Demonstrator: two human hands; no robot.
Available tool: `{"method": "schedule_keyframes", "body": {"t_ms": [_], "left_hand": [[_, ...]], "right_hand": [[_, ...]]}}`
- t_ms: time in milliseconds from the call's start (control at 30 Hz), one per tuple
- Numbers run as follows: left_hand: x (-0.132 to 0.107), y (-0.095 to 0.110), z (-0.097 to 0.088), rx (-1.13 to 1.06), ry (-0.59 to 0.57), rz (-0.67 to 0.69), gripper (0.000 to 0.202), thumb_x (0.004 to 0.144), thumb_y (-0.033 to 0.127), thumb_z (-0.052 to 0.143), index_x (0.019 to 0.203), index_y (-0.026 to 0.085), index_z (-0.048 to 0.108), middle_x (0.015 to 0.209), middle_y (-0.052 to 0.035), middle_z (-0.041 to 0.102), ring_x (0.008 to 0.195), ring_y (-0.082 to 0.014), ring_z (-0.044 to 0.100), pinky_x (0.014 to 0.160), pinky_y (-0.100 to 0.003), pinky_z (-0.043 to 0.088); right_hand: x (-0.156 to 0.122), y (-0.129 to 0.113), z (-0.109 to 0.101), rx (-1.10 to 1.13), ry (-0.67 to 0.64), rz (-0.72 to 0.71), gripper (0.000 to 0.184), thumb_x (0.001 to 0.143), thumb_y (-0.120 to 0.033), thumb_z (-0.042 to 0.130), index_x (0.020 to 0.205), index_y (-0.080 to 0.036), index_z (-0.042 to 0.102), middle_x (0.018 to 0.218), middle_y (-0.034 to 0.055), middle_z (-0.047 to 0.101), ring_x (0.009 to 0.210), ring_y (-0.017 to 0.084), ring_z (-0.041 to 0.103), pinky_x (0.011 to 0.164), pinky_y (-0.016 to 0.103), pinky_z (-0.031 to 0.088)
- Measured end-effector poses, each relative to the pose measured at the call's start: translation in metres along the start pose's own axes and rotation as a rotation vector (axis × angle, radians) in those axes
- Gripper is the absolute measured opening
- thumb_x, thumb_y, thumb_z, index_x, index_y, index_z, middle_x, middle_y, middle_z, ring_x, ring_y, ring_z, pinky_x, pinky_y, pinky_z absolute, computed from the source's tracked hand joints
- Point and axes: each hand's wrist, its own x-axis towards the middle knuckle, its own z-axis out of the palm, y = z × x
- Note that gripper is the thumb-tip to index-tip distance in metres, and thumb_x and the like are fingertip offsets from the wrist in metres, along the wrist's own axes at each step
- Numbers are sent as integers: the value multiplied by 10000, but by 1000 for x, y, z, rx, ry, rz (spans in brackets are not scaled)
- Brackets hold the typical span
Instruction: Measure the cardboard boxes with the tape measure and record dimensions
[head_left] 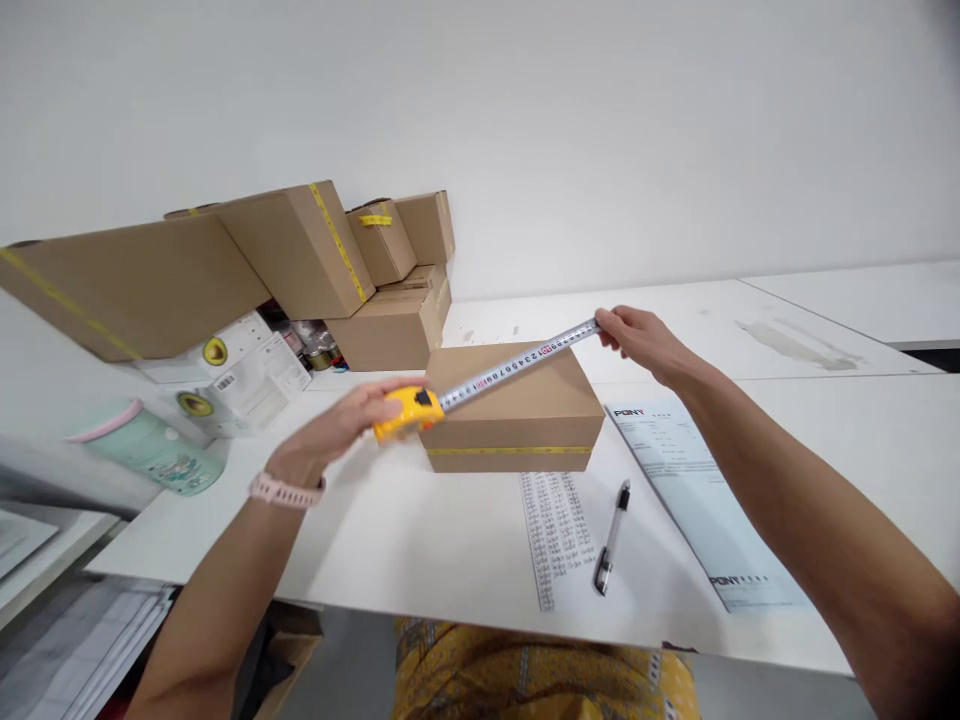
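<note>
A yellow tape measure (409, 412) is in my left hand (337, 425), whose fingers are wrapped round its case. Its silver blade stretches up and to the right across the top of a brown cardboard box (517, 430). At the blade's far end, my right hand (634, 335) pinches the tip between thumb and fingers, just past the box's back right corner. The box lies on the white table (390, 550) with a yellow strip of tape along its front side. Whether the blade touches the box top I cannot tell.
Several cardboard boxes (292, 250) are stacked at the back left, above a white avocado-print box (247, 385). A mint-green cup (150, 450) lies tilted at the left. Right of centre are a handwritten sheet (559, 540), a pen (613, 537) and a pale blue PONY pad (697, 500).
</note>
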Motion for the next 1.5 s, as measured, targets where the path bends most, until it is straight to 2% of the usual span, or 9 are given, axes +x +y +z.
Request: {"method": "schedule_keyframes", "body": {"t_ms": [67,133,233,300,467,967,1167,1367,1500], "left_hand": [[-22,-9,52,-207,-182,-74,727,841,498,728,1451,150,543,1126,-112,713,812,-185,681,621,-259,547],[-33,-20,106,-449,-272,-153,678,748,467,841,1306,162,608,1096,-112,693,765,-190,691,575,-280,581],[-27,-28,163,-658,-141,-126,606,748,516,833,1189,169,604,1049,-98,664,728,-188,690,543,-294,597],[-15,-26,176,-691,-47,-102,575,756,556,805,1119,152,616,985,-85,658,709,-187,685,526,-286,591],[2,-18,170,-698,26,-127,598,755,616,768,1081,127,655,1012,-96,663,686,-172,678,515,-272,581],[-10,-18,202,-809,35,-154,553,803,558,750,1167,163,619,1093,-101,660,685,-158,657,548,-293,591],[-16,-14,197,-758,53,-168,577,790,575,757,1185,176,625,1150,-111,668,740,-202,698,549,-297,591],[-60,-37,161,-504,529,67,749,667,541,876,1291,248,585,1449,-143,559,831,-237,707,635,-355,636],[-70,-75,127,-365,734,14,720,693,526,859,1271,228,550,1192,-108,673,833,-249,716,673,-373,639]], "right_hand": [[10,-13,6,35,-47,-56,388,960,-555,551,791,-211,609,892,62,641,757,167,511,682,317,408],[24,-22,22,3,-159,-86,373,945,-560,589,805,-215,613,891,57,635,773,174,510,709,323,415],[47,-26,54,-89,-281,-84,387,939,-572,599,796,-213,585,856,52,636,766,182,523,718,328,427],[62,-23,72,-148,-290,-79,386,962,-562,556,799,-213,572,866,56,661,774,187,554,725,323,442],[77,-14,95,-246,-273,-64,347,920,-516,607,758,-210,595,863,79,713,773,218,607,732,341,453],[65,-11,91,-156,-340,-146,286,881,-440,667,710,-224,591,755,19,650,726,185,561,712,338,438],[63,-11,84,35,-321,-153,437,879,-623,662,715,-223,605,781,30,653,743,187,572,729,337,472],[34,14,43,370,106,-40,613,923,-784,464,1026,-225,694,989,93,717,916,205,654,816,321,539],[-29,43,20,234,-19,-30,684,949,-789,370,1239,-249,675,898,71,695,807,207,628,773,351,539]]}}
